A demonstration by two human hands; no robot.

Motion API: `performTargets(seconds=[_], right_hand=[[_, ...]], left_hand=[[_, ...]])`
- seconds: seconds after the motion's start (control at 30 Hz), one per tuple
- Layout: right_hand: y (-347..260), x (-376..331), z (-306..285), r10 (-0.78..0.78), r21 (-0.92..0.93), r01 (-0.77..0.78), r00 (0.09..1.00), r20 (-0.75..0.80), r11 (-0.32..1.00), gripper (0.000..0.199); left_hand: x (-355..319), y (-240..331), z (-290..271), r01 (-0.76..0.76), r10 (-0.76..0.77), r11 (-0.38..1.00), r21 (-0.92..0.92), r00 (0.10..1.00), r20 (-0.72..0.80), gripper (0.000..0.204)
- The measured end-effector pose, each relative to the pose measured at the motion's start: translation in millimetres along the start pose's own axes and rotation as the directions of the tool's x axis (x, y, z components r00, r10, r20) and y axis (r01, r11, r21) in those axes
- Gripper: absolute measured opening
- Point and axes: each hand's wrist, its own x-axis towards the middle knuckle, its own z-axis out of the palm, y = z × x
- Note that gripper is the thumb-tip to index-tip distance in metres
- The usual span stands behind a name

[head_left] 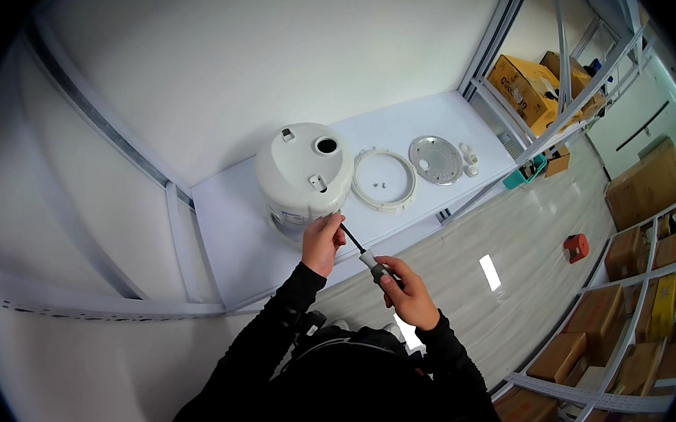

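at centre frame on the white bench [408, 129], the left hand [322, 241] steadies the upturned cooker body [303, 175] while the right hand [407, 289] grips a screwdriver [366, 257] (tip at its lower edge); a screw is probably being worked, needing steady, aligned turning.

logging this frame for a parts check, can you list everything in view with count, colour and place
appliance body: 1, cream white, upside down on the table
table: 1, white, against the wall
ring: 1, white, right of the body
metal disc: 1, silver, right of the ring
small caps: about 3, white, beside the disc
cardboard boxes: many, brown, on the shelving
red object: 1, on the floor
screwdriver: 1, black shaft, grey handle
left hand: at the body's rim
right hand: on the handle
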Motion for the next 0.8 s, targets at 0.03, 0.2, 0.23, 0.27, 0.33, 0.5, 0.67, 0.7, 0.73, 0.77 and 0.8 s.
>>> performTargets(seconds=[0.03,0.2,0.23,0.27,0.33,0.5,0.67,0.7,0.73,0.77,0.8], right_hand=[[0.0,-0.7,1.8,-0.002,0.003,0.002,1.000,-0.003,1.000,0.037],[-3.5,-5.0,9.1,0.024,0.018,-0.023,0.999,-0.032,1.000,0.038],[-4.8,-5.9,11.2,0.026,0.009,-0.026,0.999,-0.039,1.000,0.038],[-4.8,-6.3,12.3,0.031,0.015,-0.031,0.999,-0.039,0.999,0.038],[-5.2,-6.5,14.3,0.038,0.026,-0.037,0.999,-0.037,0.999,0.038],[-0.8,-4.3,19.8,0.045,0.155,-0.036,0.997,-0.056,0.987,0.038],[5.1,-1.2,19.3,0.096,0.352,-0.077,0.995,-0.035,0.933,0.036],[6.0,0.1,19.2,0.117,0.402,-0.098,0.993,-0.023,0.910,0.036],[6.9,0.8,19.0,0.137,0.450,-0.118,0.991,-0.010,0.885,0.036],[7.8,0.5,18.5,0.149,0.476,-0.132,0.989,0.001,0.869,0.035],[8.6,0.5,19.1,0.160,0.503,-0.146,0.987,0.015,0.852,0.035]], left_hand=[[0.0,0.5,-0.7,0.002,-0.002,1.000,0.009,1.000,0.007,0.024],[-2.2,4.0,1.4,0.074,-0.074,0.997,-0.030,0.997,0.010,0.022],[-2.2,3.1,1.6,0.067,-0.066,0.997,-0.027,0.998,0.005,0.023],[-1.7,2.6,2.3,0.059,-0.059,0.998,-0.024,0.998,0.000,0.024],[-2.2,2.2,1.8,0.055,-0.055,0.998,-0.023,0.998,-0.005,0.024],[-4.8,4.5,-1.6,0.071,-0.070,0.997,-0.019,0.997,0.041,0.024],[-21.2,-2.4,-3.2,0.122,-0.127,0.992,0.042,0.977,0.170,0.030],[-28.6,-1.5,1.3,0.129,-0.138,0.990,0.060,0.970,0.202,0.033],[-36.1,-0.8,5.8,0.156,-0.168,0.985,0.069,0.957,0.238,0.034],[-43.8,0.0,10.3,0.182,-0.197,0.980,0.079,0.941,0.274,0.036],[-50.9,3.9,13.2,0.207,-0.225,0.974,0.091,0.925,0.307,0.038]])
